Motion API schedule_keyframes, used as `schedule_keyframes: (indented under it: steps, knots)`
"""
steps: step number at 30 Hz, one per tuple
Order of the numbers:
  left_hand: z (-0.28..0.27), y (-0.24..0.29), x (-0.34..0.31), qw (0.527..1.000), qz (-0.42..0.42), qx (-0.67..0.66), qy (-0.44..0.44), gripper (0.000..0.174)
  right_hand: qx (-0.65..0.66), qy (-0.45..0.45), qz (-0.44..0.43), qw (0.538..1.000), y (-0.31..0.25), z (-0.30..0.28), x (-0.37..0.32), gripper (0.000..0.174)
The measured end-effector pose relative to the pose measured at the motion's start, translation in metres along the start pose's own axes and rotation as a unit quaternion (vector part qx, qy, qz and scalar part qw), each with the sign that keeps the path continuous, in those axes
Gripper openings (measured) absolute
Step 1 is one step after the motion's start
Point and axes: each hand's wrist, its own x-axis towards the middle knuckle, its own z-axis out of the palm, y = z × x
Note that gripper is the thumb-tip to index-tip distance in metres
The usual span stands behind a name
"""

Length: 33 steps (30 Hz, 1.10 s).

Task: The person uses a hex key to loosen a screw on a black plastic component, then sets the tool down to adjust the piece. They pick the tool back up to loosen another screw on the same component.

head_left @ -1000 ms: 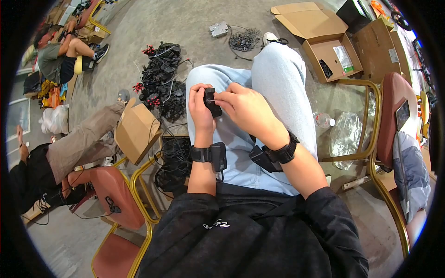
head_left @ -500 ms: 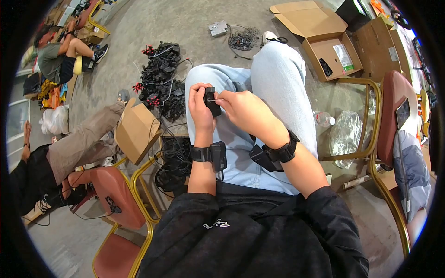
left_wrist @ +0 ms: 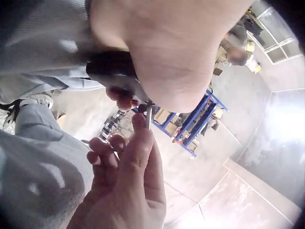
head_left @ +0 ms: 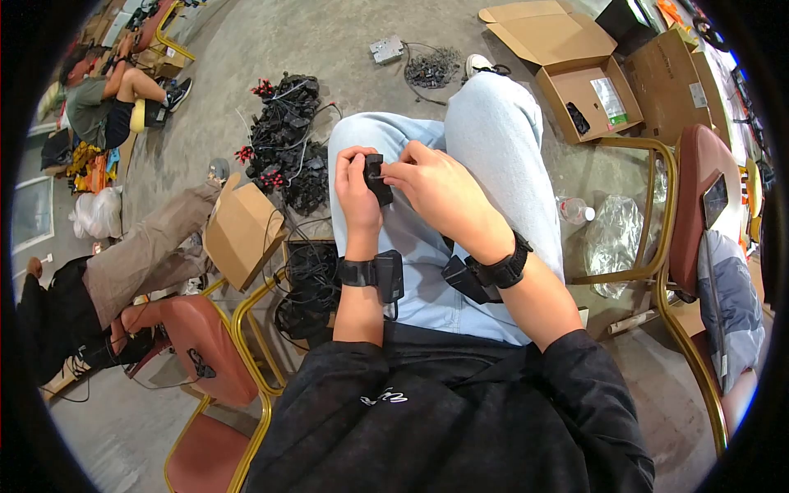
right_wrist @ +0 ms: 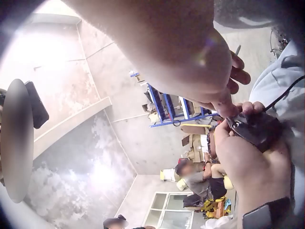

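My left hand (head_left: pixel 356 193) grips a small black plastic casing (head_left: pixel 377 179) above my lap, fingers wrapped around its far side. In the right wrist view the casing (right_wrist: pixel 259 132) shows a small shiny round spot near one end. My right hand (head_left: pixel 440 191) pinches a thin silver metal tool (left_wrist: pixel 149 116) between thumb and forefinger, its tip right at the casing's face. The tool's exact kind I cannot tell. Behind the right hand's fingers, a thin end (right_wrist: pixel 238 50) sticks out in the right wrist view.
Black cabled parts (head_left: pixel 288 140) lie heaped on the floor ahead, near a silver metal box (head_left: pixel 388 52). An open cardboard box (head_left: pixel 588 103) and a chair (head_left: pixel 694 214) stand to the right. Another chair (head_left: pixel 205 349) is at left, beside a seated person's legs (head_left: pixel 152 234).
My right hand's fingers and knuckles have shifted slightly around the tool as the hand turned and turned back. The casing stays in my left hand, almost in place.
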Motion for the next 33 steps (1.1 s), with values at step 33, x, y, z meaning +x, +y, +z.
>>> schedule_keyframes:
  steps: [33]
  knots:
    - [-0.002, 0.000, -0.001, 0.998, -0.033, -0.047, 0.002, 0.013, -0.032, -0.012, -0.046, 0.998, -0.005, -0.007, 0.003, 0.010]
